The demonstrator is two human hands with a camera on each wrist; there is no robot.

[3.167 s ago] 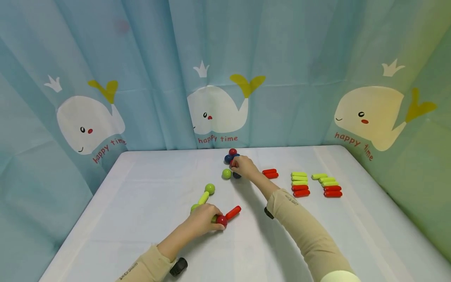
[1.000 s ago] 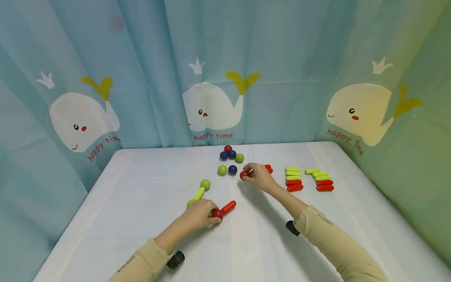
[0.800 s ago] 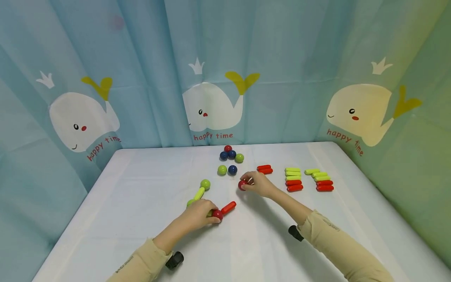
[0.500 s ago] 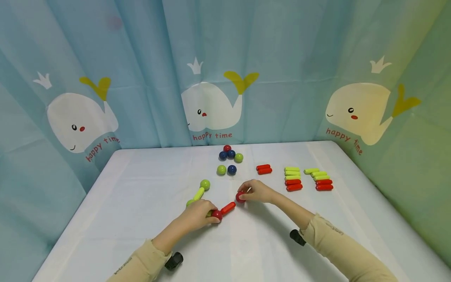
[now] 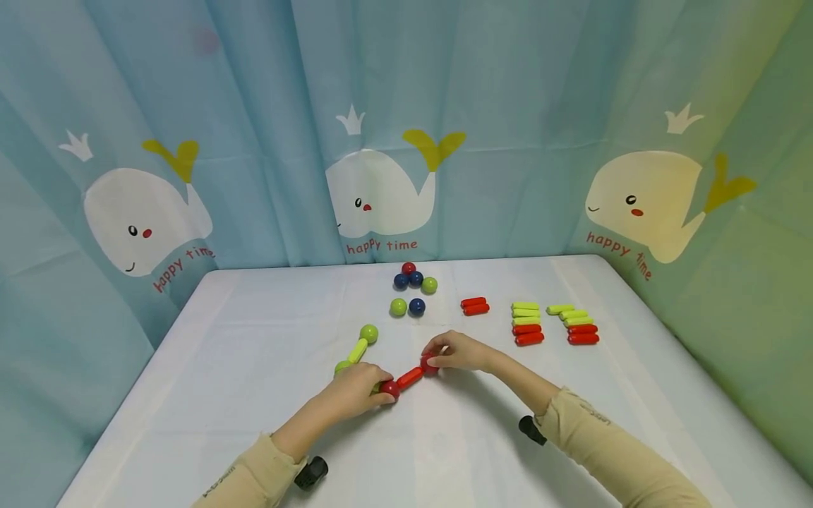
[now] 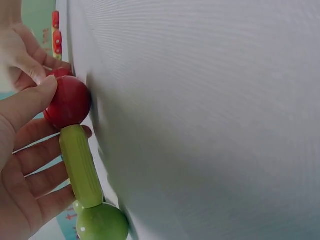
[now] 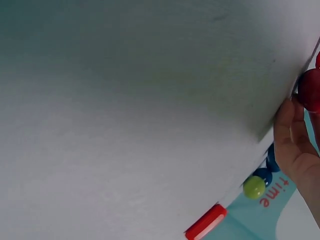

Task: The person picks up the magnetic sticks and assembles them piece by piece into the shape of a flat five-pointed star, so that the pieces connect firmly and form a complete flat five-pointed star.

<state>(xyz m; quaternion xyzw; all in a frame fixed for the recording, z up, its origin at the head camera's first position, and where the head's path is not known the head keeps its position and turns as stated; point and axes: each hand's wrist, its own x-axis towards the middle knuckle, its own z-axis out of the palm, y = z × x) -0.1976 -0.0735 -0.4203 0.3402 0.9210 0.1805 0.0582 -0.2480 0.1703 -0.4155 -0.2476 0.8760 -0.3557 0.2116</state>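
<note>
Red near ball (image 5: 391, 390): left hand (image 5: 354, 388) pinches it, seemingly for steadiness
Far red ball (image 5: 428, 367): right hand (image 5: 461, 351) pinches it, seemingly aligned with red rod (image 5: 410, 379)

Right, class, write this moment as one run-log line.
left hand: grips red ball | right hand: holds second red ball | red stick: between these two balls

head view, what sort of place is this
Probably an indoor play corner: a white table with coloured balls and sticks on it, backed by a blue curtain printed with cartoon whales.
</note>
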